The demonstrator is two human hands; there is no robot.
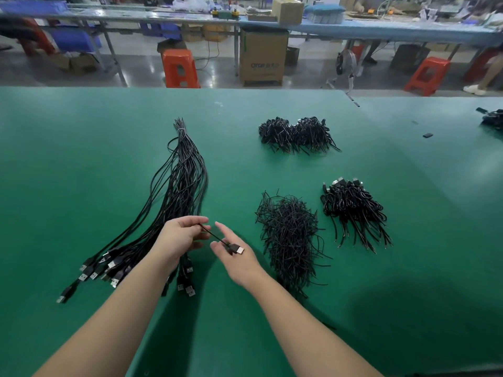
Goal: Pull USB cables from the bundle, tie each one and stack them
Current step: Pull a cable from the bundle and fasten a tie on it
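1. Cable [215,236] between both hands, plug end [237,250] lying across the back of the right hand [231,250] — likely set there so the lead can be wound round the fingers into a coil.
2. Left hand [181,236] pinching the cord between thumb and fingertips at the far end of the short visible run, probably to feed it and keep tension; rest of the cord hidden behind that hand.
3. Right hand with fingers extended, fairly straight, clasping nothing firmly — serving as a former for the loop, as far as can be judged.
4. Bundle [182,186] on the green worktop [81,159] to the left, bound with a tie near its far tip, plugs fanned toward the body, so single plugs can be picked and drawn out easily.
5. Loose ties [288,235] heaped just right of the hands, within short reach for the binding step.
6. Finished coils [353,210] stacked further right, plugs all facing away; a second finished heap [296,134] beyond, well apart from the bundle, keeping done and undone work separate.
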